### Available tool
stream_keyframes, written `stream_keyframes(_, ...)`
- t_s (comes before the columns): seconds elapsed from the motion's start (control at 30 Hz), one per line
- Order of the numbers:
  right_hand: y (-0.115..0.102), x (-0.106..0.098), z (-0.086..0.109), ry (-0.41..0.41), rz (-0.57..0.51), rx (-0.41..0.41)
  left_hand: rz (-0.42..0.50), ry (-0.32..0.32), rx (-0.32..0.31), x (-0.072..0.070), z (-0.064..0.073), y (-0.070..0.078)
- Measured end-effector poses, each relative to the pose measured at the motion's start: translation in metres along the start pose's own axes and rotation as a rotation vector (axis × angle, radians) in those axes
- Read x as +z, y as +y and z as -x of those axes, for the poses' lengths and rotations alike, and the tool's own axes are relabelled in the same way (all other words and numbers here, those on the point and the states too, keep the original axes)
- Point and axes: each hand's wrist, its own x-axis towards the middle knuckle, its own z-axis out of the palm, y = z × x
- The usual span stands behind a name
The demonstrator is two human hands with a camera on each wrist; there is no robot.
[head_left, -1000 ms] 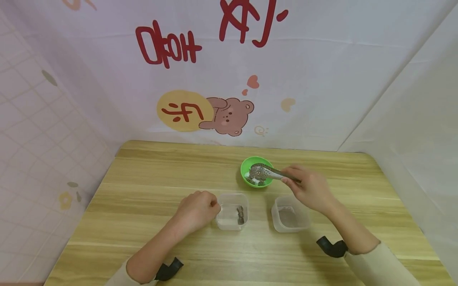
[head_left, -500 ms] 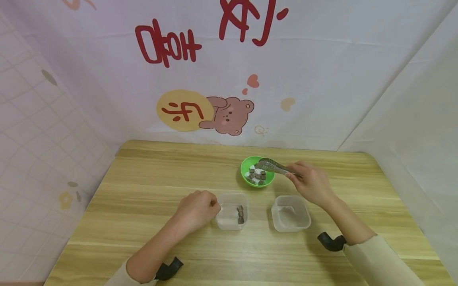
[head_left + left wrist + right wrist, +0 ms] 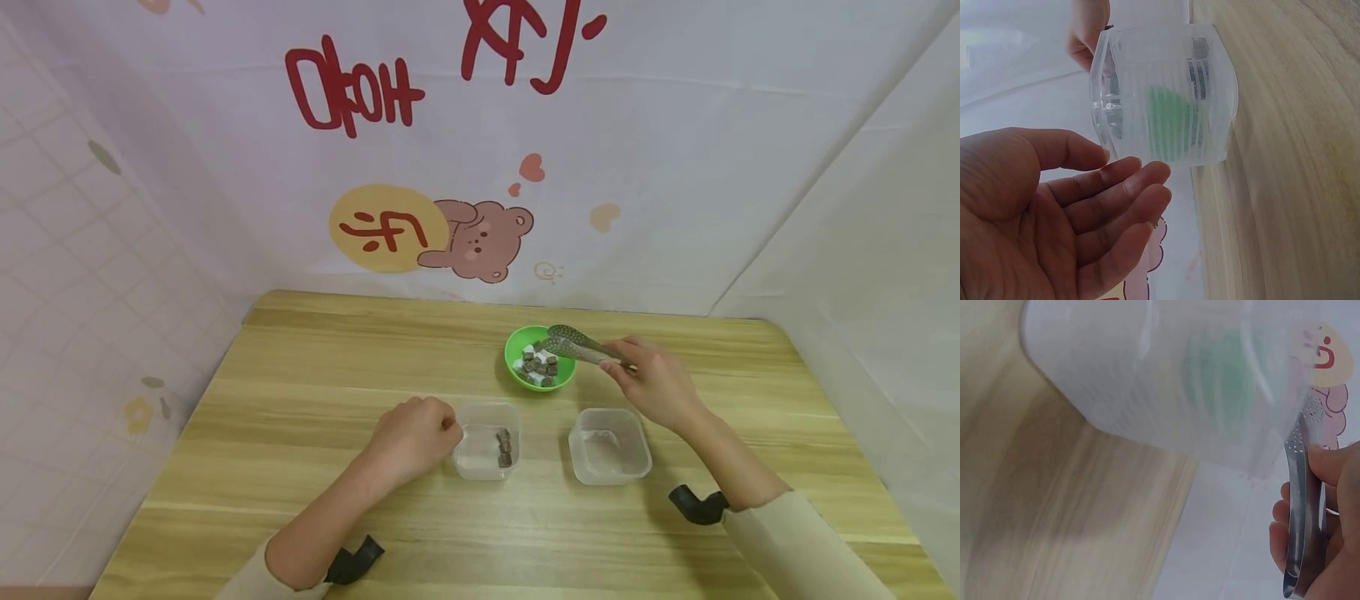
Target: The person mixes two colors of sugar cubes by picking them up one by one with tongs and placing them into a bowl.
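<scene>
My right hand [image 3: 658,390] grips metal tongs [image 3: 588,348] with perforated scoop-shaped ends. Above the right side of a green bowl [image 3: 510,367], those ends stand a little apart, with nothing visible between them. Several small white and brown pieces [image 3: 542,367] fill the bowl. At the left side of a clear plastic box [image 3: 486,475], my left hand [image 3: 411,440] pinches the rim with thumb and fingertips. A few brown pieces [image 3: 504,448] lie along the right inside of that box. In the right wrist view, the fingers and thumb wrap the tongs [image 3: 1304,519].
A second clear plastic box [image 3: 609,475] stands on the right, below the tongs and near the right forearm. The wooden table [image 3: 360,350] meets a printed white cloth [image 3: 645,150] at the back. Black curved pieces [image 3: 699,505] sit by both forearms.
The tongs have risen out of the bowl and shifted slightly right, and their ends have spread apart. More of the bowl's pieces now show. The left hand has stayed at the box.
</scene>
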Motion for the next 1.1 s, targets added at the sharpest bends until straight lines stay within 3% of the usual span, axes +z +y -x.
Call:
stream_keyframes(0.3, -0.008, -0.008, 0.001, 0.028, -0.026, -0.065, 0.009, -0.003, 0.004, 0.0, 0.001, -0.001)
stream_keyframes(0.63, -0.026, -0.016, -0.001, 0.084, -0.016, -0.215, 0.005, 0.007, 0.008, 0.0, 0.001, 0.001)
stream_keyframes(1.1, -0.058, -0.031, -0.016, -0.039, 0.033, -0.418, -0.002, 0.004, 0.008, -0.001, 0.0, 0.0)
